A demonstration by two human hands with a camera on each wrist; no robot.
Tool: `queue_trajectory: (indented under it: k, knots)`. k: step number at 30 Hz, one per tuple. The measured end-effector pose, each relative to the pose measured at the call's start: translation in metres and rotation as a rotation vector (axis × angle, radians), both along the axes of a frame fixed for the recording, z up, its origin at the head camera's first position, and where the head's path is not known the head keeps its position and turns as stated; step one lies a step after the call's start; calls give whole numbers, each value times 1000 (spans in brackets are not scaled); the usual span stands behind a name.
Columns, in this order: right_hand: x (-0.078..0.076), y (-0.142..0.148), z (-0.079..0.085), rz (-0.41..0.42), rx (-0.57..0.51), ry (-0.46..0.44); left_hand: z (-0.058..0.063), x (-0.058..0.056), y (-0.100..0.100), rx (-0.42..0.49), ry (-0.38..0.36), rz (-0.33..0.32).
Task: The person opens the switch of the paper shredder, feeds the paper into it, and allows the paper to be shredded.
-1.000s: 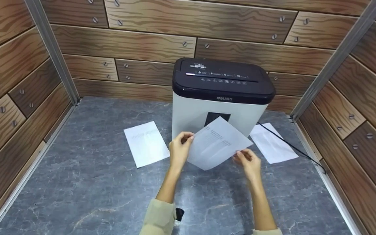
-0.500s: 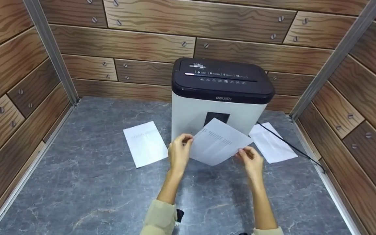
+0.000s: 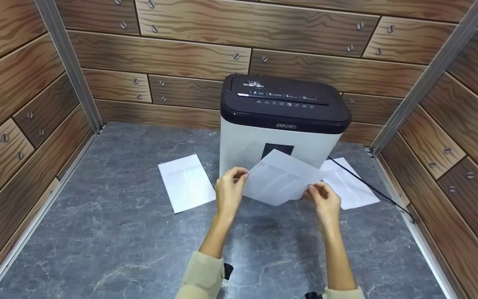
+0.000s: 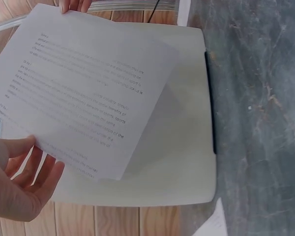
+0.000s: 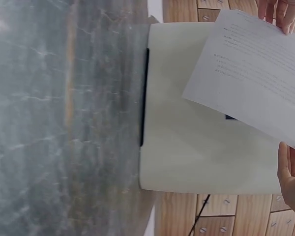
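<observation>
Sheet (image 3: pixel 280 178) held up in the air before the shredder (image 3: pixel 284 110), tilted, one corner pointing up. From the head view that corner overlaps the dark window (image 3: pixel 279 147); whether paper touches the machine, cannot tell.

Left hand (image 3: pixel 229 193): thumb and fingertips nipped together on the sheet's left edge, a small loop of space behind the pinch. Right hand (image 3: pixel 327 202): similar light pinch at the right side, thumb and fingers drawn close on the edge.

Head view alone gives the shredder's black lid (image 3: pixel 288 89), with slot, white icons and maker's name, and both loose papers in full on the grey surface (image 3: pixel 118 241): left paper (image 3: pixel 187 183) (faint print near its far edge) and right paper (image 3: pixel 351 187), a black cord (image 3: pixel 371 189) crossing it. Pale sleeves (image 3: pixel 199 274) show there only.

Left wrist view brings out rows of print on the sheet, mere short streaks from above; many words blurred. Window hidden in that view; right wrist view catches a sliver of it under the sheet's edge. Both wrist views show a dark strip (image 4: pixel 210 103) along the shredder's base.
</observation>
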State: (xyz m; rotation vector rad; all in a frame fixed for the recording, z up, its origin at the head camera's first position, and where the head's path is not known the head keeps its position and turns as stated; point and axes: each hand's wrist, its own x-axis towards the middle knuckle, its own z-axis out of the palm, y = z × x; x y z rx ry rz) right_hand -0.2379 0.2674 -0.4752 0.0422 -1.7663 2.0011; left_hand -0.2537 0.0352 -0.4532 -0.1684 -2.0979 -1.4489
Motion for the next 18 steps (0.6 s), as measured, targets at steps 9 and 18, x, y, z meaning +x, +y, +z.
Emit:
queue_trajectory:
  k: [9, 18]
  knots:
    - [5, -9, 55, -78, -29, -3, 36, -2, -3, 26, 110, -33]
    - [7, -7, 110, -54, -39, 240, 89, 1, -7, 62, 228, -132]
